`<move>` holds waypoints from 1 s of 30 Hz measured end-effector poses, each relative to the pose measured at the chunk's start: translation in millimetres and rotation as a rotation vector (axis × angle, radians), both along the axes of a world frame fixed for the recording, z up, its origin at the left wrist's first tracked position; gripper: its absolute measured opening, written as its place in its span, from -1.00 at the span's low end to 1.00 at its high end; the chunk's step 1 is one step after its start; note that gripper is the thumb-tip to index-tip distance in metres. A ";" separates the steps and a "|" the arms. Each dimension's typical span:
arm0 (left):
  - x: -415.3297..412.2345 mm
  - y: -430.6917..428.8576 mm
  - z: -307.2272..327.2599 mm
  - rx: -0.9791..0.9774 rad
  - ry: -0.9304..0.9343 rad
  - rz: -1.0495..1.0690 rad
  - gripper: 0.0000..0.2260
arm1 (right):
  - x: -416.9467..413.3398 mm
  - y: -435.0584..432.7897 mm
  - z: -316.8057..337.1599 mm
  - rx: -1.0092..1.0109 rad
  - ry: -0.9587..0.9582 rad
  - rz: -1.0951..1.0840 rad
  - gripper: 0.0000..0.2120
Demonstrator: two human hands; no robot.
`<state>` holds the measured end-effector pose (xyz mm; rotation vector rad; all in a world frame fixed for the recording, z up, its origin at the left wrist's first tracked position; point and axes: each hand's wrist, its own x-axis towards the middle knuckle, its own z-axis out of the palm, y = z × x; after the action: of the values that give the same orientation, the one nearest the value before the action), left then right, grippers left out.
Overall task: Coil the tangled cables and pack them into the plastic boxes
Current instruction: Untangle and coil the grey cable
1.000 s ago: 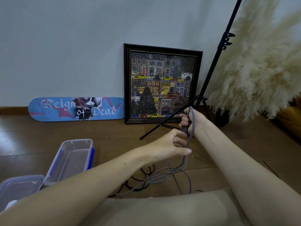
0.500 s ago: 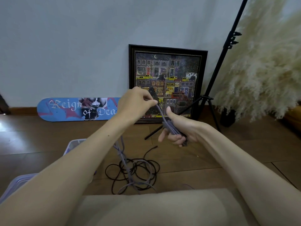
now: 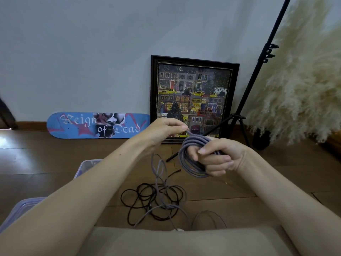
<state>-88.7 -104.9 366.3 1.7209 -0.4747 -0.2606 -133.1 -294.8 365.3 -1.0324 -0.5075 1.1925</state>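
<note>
My right hand grips a coil of grey braided cable, several loops wound round its fingers. My left hand pinches the same cable's running strand just above the coil, at the frame's middle. The loose grey strand hangs from my left hand to the floor. There it mixes with a tangled black cable. Two clear plastic boxes sit at the left, one mostly hidden behind my left forearm, the other at the lower left edge.
A framed picture and a blue skateboard deck lean on the wall. A black tripod stand and pampas grass stand at the right. My beige-clad lap fills the bottom. The floor is brown wood.
My left hand has laid another loop of grey cable onto the coil in my right hand. The coil is now thicker and turned toward me. The view shifted slightly.
</note>
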 end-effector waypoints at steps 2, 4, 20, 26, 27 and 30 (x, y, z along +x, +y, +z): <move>0.0 -1.3 -2.8 -0.045 0.033 -0.003 -0.88 | 1.4 0.0 0.9 0.035 -0.022 -0.065 -0.86; 0.3 -3.3 -6.2 -0.073 0.064 -0.010 -0.85 | 2.0 -1.3 2.0 0.055 -0.070 -0.135 -0.83; -32.6 -49.2 -35.1 -0.071 0.181 -0.136 -0.62 | -2.9 2.9 24.1 0.411 -0.016 -1.086 -0.52; -40.0 -50.4 -28.8 0.137 0.199 -0.211 -0.72 | 2.6 4.1 21.4 0.240 -0.121 -1.321 -0.47; -41.4 -49.8 -27.4 0.187 0.191 -0.235 -0.74 | 3.2 2.8 20.8 0.177 -0.191 -1.317 -0.48; -42.3 -47.9 -24.0 0.278 0.163 -0.257 -0.78 | 5.7 -0.9 16.7 -0.053 -0.410 -1.336 -0.41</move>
<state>-131.0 -152.8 342.3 1.8874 -0.5594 -0.6732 -127.4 -295.7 382.1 -1.3067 -0.0107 -0.1957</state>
